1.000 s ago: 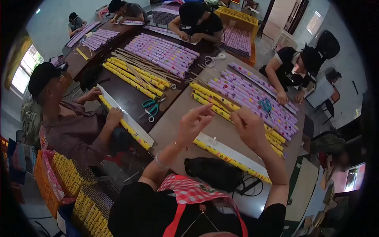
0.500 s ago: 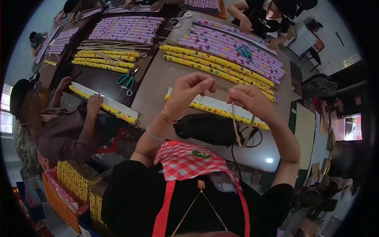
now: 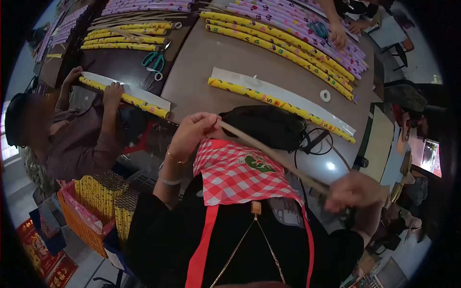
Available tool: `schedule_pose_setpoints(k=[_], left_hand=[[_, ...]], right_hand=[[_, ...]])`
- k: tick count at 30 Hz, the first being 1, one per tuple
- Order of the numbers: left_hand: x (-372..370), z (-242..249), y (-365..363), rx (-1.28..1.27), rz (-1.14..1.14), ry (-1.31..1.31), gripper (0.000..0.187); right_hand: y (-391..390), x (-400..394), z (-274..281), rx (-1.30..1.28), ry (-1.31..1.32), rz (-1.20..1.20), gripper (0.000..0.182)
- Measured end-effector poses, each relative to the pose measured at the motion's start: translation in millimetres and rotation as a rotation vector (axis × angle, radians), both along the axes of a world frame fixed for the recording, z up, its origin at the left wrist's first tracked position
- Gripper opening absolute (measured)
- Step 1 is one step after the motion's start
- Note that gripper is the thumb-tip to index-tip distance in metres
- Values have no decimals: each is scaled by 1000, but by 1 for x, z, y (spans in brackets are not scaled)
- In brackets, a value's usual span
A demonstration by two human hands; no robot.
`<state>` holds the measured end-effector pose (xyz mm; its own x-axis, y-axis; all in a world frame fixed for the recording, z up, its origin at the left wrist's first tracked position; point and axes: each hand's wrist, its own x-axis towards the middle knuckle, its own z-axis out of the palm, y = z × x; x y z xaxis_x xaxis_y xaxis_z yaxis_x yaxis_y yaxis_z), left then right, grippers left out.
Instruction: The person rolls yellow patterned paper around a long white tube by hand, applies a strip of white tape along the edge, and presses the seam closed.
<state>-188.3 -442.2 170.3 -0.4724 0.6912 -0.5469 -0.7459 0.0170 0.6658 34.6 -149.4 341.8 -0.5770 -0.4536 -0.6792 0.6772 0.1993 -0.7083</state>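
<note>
Two hands hold one thin tan strip (image 3: 273,156) taut in front of the person's chest, above the red-checked cloth (image 3: 240,173) and off the worktop (image 3: 216,62). The left hand (image 3: 192,134) is clenched on the strip's upper end, just off the worktop's near edge and beside the black bag (image 3: 266,126). The right hand (image 3: 356,192) is blurred, but it is closed around the strip's lower end, past the worktop's near right corner. The strip runs slanting down between them, from the left hand to the right. On the worktop behind the bag lies a yellow tube (image 3: 281,104) on a white sheet (image 3: 288,94), parallel to the near edge, with a small tape ring (image 3: 325,95) just beyond it. Along the far edge lie more yellow tubes (image 3: 283,45), with purple tubes (image 3: 307,21) behind them toward the far right corner, where another person's hand (image 3: 338,36) rests on them. On the darker worktop (image 3: 120,62) to the left, green scissors (image 3: 154,60) lie near its right edge, and a seated person's two hands (image 3: 113,91) press a yellow tube at its near edge.
</note>
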Motion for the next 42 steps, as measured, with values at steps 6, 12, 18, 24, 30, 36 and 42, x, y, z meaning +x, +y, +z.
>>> schedule_pose_setpoints(k=[6, 12, 18, 24, 30, 36, 42], left_hand=[[-12, -62, 8, -225, 30, 78, 19], [-12, -60, 7, -277, 0, 154, 20], [-11, -51, 17, -266, -29, 163, 21], [-20, -50, 9, -244, -70, 241, 23], [-54, -67, 19, -266, -151, 459, 25], [-112, -116, 51, -428, -37, 857, 28], [-137, -150, 72, -404, 132, 747, 30]], right_hand=[[26, -20, -156, 388, 217, -67, 26], [-1, -63, -178, 950, 652, -60, 27], [-73, -125, -209, 456, 808, -400, 23], [-83, -146, -200, 198, 224, -448, 25], [-74, -171, -227, 470, 562, -363, 21], [-69, -218, -277, 815, 686, -439, 20], [-65, -241, -296, 952, 608, -444, 18]])
